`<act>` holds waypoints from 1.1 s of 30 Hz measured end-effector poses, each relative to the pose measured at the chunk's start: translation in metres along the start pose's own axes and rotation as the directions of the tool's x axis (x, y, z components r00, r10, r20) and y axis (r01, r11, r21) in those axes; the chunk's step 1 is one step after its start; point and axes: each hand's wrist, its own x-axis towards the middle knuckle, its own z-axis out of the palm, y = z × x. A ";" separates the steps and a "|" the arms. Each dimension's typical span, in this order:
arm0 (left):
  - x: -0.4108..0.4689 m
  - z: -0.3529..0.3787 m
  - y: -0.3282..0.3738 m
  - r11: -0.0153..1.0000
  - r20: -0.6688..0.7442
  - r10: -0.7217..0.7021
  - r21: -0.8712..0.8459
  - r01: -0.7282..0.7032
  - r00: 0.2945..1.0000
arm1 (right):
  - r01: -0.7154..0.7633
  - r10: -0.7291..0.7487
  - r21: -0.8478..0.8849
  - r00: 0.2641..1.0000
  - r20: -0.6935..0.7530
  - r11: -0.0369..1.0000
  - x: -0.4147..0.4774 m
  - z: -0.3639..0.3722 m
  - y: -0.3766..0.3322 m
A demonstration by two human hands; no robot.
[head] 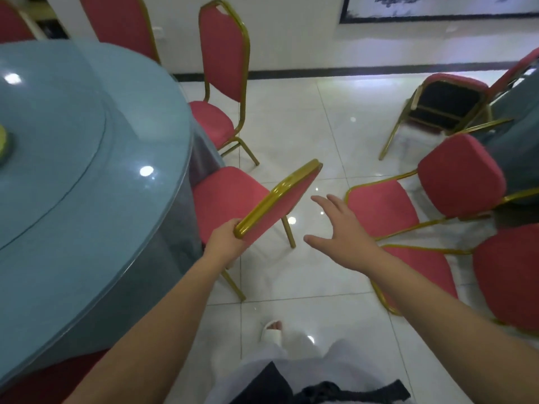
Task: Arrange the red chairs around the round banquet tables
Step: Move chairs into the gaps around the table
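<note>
Left hand (224, 243) grips the gold-framed red chair's (230, 196) backrest corner — probably steering it toward the round blue-clothed table (87, 176) — right hand (341, 228) spread, empty.

Glossy white tiled floor (291, 118), ceiling lights mirrored in it. At left, round surface (87, 199) under blue cloth; raised turntable (43, 141) on top, yellow-green item (3, 144) on it, cut by frame edge. Nearest red chair (224, 196) and second red chair (224, 53), gold legs on tiles, close against surface. Cluster of red chairs (460, 173) at right; tipped chair (446, 103) beyond, black seat underside showing.
</note>
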 end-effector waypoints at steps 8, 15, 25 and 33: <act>-0.019 0.015 0.011 0.975 -0.101 -0.149 0.153 0.164 0.984 | 0.296 -0.289 -0.392 0.954 0.080 0.871 0.103 -0.015 0.022; -0.116 0.085 0.020 0.943 -0.191 -0.313 0.055 0.328 0.930 | 0.560 -0.183 -0.439 0.738 0.650 0.703 0.124 -0.025 0.067; -0.192 0.202 0.065 0.885 -0.291 -0.443 0.005 0.465 0.848 | 0.744 -0.465 -0.298 0.624 0.628 0.598 0.074 -0.041 0.144; -0.170 0.208 0.071 0.825 -0.409 -0.560 -0.196 0.530 0.720 | 0.686 -0.540 -0.272 0.710 0.452 0.675 0.070 -0.042 0.136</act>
